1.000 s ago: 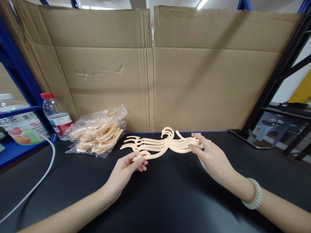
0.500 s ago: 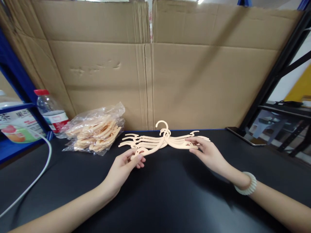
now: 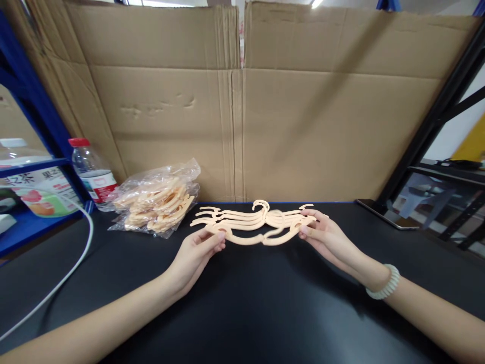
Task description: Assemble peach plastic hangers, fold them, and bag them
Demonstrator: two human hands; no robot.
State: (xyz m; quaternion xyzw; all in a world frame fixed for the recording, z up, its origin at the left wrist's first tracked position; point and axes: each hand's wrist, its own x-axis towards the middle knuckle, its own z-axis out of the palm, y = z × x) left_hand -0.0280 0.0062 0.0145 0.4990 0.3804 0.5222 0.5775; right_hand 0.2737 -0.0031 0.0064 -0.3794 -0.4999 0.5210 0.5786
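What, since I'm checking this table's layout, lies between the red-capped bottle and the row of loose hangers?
A clear plastic bag holding pale pieces lies between the red-capped bottle and the loose hangers, as the head view shows.

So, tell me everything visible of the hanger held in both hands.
The held hanger is pale peach, plastic by its look. Two curved arms, each with a cut-out near its end, meet mid-span; the hook is blurred. The left hand pinches one end, the right hand the other, in front of the other hangers. Whether it touches those is unclear.
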